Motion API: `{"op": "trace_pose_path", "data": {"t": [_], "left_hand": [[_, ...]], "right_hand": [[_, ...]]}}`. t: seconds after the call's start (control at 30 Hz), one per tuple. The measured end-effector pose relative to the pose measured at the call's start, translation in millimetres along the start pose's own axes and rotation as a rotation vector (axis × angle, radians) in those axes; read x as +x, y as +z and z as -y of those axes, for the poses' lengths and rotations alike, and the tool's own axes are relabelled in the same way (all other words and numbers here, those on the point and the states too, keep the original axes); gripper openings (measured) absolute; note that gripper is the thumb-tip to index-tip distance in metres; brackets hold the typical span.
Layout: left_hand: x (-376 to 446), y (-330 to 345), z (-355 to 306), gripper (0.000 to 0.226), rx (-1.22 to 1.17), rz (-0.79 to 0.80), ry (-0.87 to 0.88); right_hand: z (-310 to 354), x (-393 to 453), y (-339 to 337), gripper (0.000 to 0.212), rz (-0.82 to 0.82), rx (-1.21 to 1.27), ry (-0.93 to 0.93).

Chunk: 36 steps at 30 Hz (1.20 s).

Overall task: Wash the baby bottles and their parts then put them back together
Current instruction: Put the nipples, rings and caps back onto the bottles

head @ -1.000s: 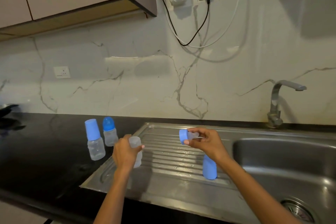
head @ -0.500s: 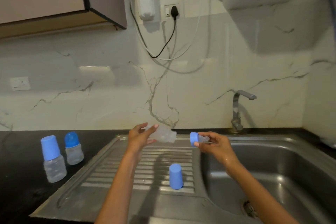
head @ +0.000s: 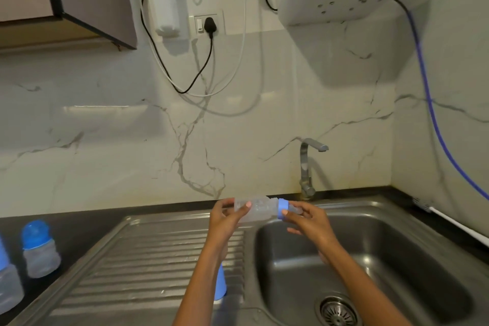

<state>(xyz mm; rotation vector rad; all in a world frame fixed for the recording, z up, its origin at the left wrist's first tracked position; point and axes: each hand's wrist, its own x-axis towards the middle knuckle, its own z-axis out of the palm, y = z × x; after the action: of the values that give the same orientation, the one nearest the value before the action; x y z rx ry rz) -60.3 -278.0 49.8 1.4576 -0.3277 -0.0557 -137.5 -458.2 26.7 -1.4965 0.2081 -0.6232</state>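
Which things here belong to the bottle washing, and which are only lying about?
Belong: clear bottle in left hand; blue collar with teat in right hand; blue cap; capped bottles; tap; sink.
Lying about: plug; blue hose.

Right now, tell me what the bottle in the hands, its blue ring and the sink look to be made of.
Bottle body: clear, slightly frosted plastic, probably; the wall shows through it.
Blue collar ring: opaque matte plastic, by its even colour.
Sink: brushed stainless steel, likely; grey sheen with soft reflections, ribbed drainboard pressed from the same sheet.
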Motion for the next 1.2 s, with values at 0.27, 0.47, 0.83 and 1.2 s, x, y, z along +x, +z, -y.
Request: {"op": "trace_pose_path", "data": {"t": [0.27, 0.47, 0.83, 1.2], "left_hand": [[-4.4, 2.4, 9.9, 0.059, 0.113, 0.276, 0.089], [-11.8, 13.0, 11.3, 0.041, 0.245, 0.392, 0.175], [-27.3, 38.0, 28.2, 0.045, 0.338, 0.361, 0.192], [-25.7, 31.1, 29.8, 0.033, 0.295, 0.303, 0.206]], "right_hand": [[-4.3, 17.0, -21.6, 0.034, 0.150, 0.240, 0.051], [-3.7, 30.4, -19.6, 0.036, 0.142, 0.264, 0.079], [0.7, 11.1, 13.0, 0.046, -0.048, -0.190, -0.068], [5.2, 8.5, -6.4, 0.034, 0.201, 0.047, -0.085]]}}
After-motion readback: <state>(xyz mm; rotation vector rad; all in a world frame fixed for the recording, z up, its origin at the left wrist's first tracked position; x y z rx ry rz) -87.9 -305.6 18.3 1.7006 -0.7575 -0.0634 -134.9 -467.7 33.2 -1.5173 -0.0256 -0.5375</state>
